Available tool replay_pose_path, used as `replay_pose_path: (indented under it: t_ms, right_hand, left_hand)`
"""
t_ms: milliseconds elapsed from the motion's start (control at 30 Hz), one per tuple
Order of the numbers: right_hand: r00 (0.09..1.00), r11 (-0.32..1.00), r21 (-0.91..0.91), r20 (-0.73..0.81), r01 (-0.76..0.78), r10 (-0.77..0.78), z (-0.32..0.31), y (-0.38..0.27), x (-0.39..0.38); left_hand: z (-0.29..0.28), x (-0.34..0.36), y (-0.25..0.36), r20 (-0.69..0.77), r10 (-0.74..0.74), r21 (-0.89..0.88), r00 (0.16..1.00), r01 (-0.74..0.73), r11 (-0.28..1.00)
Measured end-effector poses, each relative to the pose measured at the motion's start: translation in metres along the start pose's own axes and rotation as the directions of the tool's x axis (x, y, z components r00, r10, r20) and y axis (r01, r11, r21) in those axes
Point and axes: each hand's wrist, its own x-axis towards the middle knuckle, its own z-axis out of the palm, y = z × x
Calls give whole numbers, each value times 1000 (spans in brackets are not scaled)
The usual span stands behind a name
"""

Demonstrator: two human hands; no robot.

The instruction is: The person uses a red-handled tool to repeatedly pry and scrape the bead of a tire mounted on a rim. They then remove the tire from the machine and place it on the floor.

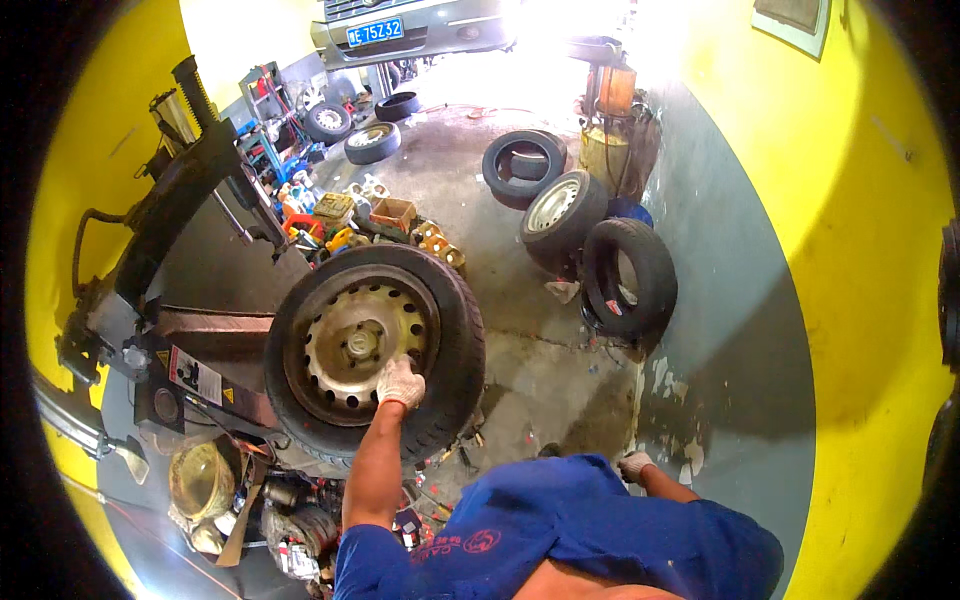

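A large car wheel (359, 343), a black tyre on a dirty steel rim with a ring of round holes, is at the left centre, tilted with its outer face up. My left hand (400, 383), in a pale knitted glove, is on the rim right of the hub, fingers curled at one of the holes. Beneath the wheel is a black tyre-changing machine (190, 385) with a raised arm (195, 215) to its left. My right hand (634, 465), also gloved, is low by my side near the wall, apart from the wheel; its fingers are mostly hidden.
A rimmed wheel (556, 212) and a loose tyre (630, 278) lean together near the right wall, with another tyre (522, 168) behind. Bottles and boxes (393, 213) crowd beyond the machine. A bucket (200, 478) and clutter lie lower left. A car (415, 38) stands at the far end.
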Motion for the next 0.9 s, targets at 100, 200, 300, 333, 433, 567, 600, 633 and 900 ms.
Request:
replay_pose_path:
  t_ms: [100, 200, 300, 333, 433, 567, 600, 633, 900]
  right_hand:
    - [988, 904, 402, 8, -147, 157, -13, -3, -5]
    - [982, 793, 586, 24, -167, 189, -29, -14, -5]
    - [980, 722, 670, 41, -171, 194, -44, -33, -13]
    - [965, 657, 718, 84, -232, 249, -49, -38, -14]
    - [977, 793, 606, -121, -66, 174, 9, 12, 12]
    - [989, 905, 418, -76, -84, 127, 11, 18, 19]
    - [995, 953, 295, -45, -68, 84, -3, 4, 18]
    - [998, 984, 167, -11, -58, 61, -12, 1, 14]
    - [966, 745, 656, -98, -119, 241, -1, 25, -1]
  left_hand:
    - [-28, -18, 31, -44, -62, 28, 997, 63, 998]
    - [-13, -8, 3, 26, -45, 56, 999, 43, 997]
    - [-14, -7, -1, 112, -82, 51, 990, 76, 996]
    - [-11, -4, -10, 101, -31, 25, 994, 28, 999]
    - [-23, -18, 16, -15, -25, 12, 1000, 25, 1000]
    - [-43, -24, 24, 120, -165, 56, 979, 159, 986]
    - [-42, -27, 17, 83, -120, 119, 989, 110, 987]
    - [-40, -25, 15, 92, -131, 129, 987, 119, 985]
    - [-30, -7, 18, 218, -59, 151, 974, 26, 988]
